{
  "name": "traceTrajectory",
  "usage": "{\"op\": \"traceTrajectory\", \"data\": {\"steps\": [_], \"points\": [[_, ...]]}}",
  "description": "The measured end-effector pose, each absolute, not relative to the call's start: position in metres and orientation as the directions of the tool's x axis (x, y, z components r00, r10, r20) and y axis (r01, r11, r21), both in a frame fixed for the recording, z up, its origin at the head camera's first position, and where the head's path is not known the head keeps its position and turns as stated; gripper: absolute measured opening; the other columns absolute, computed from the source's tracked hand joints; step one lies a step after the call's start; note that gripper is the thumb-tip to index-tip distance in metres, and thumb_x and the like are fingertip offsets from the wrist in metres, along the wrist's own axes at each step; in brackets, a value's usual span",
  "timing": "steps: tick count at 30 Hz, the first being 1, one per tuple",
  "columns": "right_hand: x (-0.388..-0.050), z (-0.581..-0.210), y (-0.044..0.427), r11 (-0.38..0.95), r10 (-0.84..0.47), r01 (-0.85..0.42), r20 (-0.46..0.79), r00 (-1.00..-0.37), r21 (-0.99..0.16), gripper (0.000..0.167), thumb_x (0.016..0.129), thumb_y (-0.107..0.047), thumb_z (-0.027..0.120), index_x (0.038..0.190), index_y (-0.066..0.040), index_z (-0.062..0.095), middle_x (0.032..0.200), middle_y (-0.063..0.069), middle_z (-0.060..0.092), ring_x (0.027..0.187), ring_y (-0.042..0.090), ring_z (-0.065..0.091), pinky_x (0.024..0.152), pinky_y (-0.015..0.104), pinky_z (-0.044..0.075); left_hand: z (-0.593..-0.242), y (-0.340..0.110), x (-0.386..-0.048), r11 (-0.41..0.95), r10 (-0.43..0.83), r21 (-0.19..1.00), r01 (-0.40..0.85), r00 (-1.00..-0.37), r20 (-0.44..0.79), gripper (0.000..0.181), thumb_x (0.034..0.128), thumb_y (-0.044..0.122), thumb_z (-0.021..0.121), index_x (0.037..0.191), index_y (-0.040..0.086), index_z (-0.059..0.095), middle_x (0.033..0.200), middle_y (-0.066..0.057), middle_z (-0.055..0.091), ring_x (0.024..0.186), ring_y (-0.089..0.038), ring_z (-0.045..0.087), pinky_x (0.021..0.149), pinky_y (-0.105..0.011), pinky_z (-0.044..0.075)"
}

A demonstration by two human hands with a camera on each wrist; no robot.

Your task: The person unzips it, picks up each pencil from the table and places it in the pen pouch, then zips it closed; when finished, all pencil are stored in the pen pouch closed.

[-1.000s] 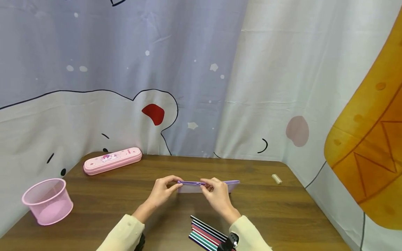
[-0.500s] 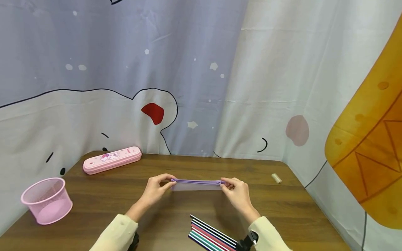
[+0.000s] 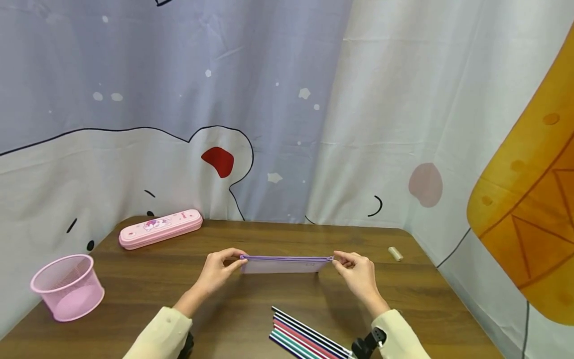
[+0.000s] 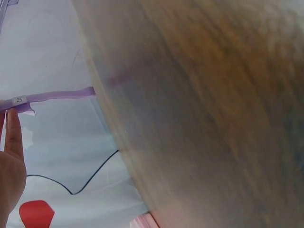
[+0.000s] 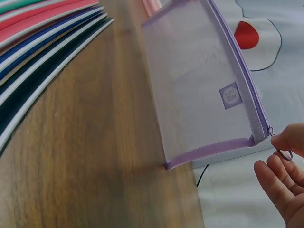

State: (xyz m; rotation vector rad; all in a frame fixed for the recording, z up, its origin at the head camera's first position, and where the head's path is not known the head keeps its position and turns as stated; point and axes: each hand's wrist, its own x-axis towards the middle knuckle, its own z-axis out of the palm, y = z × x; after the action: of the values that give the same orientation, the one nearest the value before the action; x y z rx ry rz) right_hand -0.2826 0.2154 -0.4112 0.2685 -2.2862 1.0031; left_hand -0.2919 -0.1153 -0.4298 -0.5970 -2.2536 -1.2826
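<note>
The woodgrain table lies beneath a sheer, rectangular zip pouch.

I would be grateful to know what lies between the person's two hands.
The purple-edged pouch spans the gap from the left hand to the right hand, which holds its zipper pull; the head view shows this stretch.

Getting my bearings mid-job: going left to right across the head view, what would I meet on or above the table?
Pink mesh bin, pink pencil case, left hand, purple-trimmed pouch, right hand, small pale block.
</note>
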Motion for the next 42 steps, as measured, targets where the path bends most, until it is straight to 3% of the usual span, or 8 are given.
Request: {"op": "traceTrajectory", "data": {"steps": [9,16,19,24,29,33,37,42], "points": [[-0.281,-0.414,0.22,0.66,0.075,-0.404,0.591,-0.803,-0.633,0.015,0.071,-0.011,0.073,0.086,-0.012,0.071,0.067,-0.001,0.064,0.059,-0.002,0.054,0.054,0.015,0.048,-0.434,-0.112,-0.29,0.438,0.146,0.684,0.583,-0.797,0.586,0.011,0.0763,0.014,0.067,0.087,0.011,0.068,0.083,-0.003,0.069,0.068,0.001,0.057,0.057,-0.017,0.05],[-0.284,-0.417,0.215,0.663,0.097,-0.394,0.594,-0.799,-0.637,0.016,0.071,-0.006,0.071,0.087,-0.008,0.07,0.07,0.001,0.064,0.061,0.003,0.056,0.056,0.015,0.049,-0.421,-0.101,-0.279,0.433,0.098,0.648,0.627,-0.747,0.657,0.016,0.0727,0.001,0.068,0.089,0.005,0.069,0.083,-0.009,0.069,0.07,-0.009,0.061,0.058,-0.023,0.052],[-0.283,-0.417,0.209,0.669,0.122,-0.41,0.636,-0.762,-0.62,0.016,0.07,-0.005,0.071,0.087,-0.006,0.069,0.078,0.005,0.063,0.067,0.011,0.06,0.06,0.02,0.052,-0.413,-0.095,-0.272,0.416,0.084,0.672,0.613,-0.761,0.643,0.017,0.0723,-0.003,0.067,0.089,0.001,0.069,0.082,-0.012,0.068,0.069,-0.015,0.061,0.058,-0.027,0.054],[-0.281,-0.419,0.195,0.707,0.115,-0.476,0.75,-0.651,-0.522,0.013,0.068,-0.004,0.072,0.081,-0.005,0.069,0.088,0.011,0.06,0.081,0.021,0.052,0.07,0.028,0.043,-0.426,-0.093,-0.28,0.428,0.094,0.699,0.573,-0.798,0.596,0.015,0.075,0.006,0.067,0.089,0.007,0.069,0.084,-0.006,0.069,0.072,-0.008,0.061,0.061,-0.02,0.053],[-0.275,-0.425,0.175,0.69,0.013,-0.585,0.815,-0.58,-0.427,0.008,0.067,-0.002,0.071,0.069,-0.008,0.066,0.066,-0.002,0.057,0.062,0.004,0.049,0.055,0.013,0.04,-0.416,-0.088,-0.273,0.431,0.105,0.701,0.568,-0.803,0.587,0.014,0.0747,0.005,0.068,0.089,0.005,0.069,0.084,-0.009,0.069,0.073,-0.015,0.063,0.062,-0.022,0.054],[-0.269,-0.431,0.156,0.613,-0.031,-0.549,0.677,-0.735,-0.568,0.006,0.074,-0.013,0.069,0.069,-0.012,0.066,0.057,-0.006,0.056,0.051,-0.004,0.044,0.047,0.01,0.039,-0.401,-0.08,-0.261,0.423,0.147,0.675,0.604,-0.781,0.607,0.014,0.0731,-0.001,0.067,0.087,-0.002,0.068,0.081,-0.014,0.068,0.07,-0.021,0.064,0.06,-0.025,0.055],[-0.267,-0.43,0.143,0.436,0.055,-0.251,0.304,-0.951,-0.864,0.035,0.08,-0.038,0.061,0.079,-0.004,0.068,0.066,0.007,0.064,0.052,0.005,0.052,0.046,0.019,0.047,-0.409,-0.076,-0.264,0.383,0.248,0.62,0.684,-0.723,0.645,0.013,0.0716,-0.003,0.068,0.084,-0.002,0.067,0.079,-0.014,0.067,0.068,-0.023,0.064,0.06,-0.026,0.055],[-0.265,-0.43,0.135,0.162,0.093,-0.019,0.035,-0.995,-0.987,0.044,0.084,-0.035,0.057,0.085,0.009,0.062,0.066,0.007,0.064,0.051,0.008,0.054,0.044,0.022,0.048,-0.43,-0.079,-0.273,0.31,0.416,0.528,0.791,-0.612,0.672,0.012,0.0723,0.0,0.069,0.085,0.001,0.067,0.079,-0.011,0.067,0.068,-0.016,0.064,0.058,-0.024,0.055]]}}
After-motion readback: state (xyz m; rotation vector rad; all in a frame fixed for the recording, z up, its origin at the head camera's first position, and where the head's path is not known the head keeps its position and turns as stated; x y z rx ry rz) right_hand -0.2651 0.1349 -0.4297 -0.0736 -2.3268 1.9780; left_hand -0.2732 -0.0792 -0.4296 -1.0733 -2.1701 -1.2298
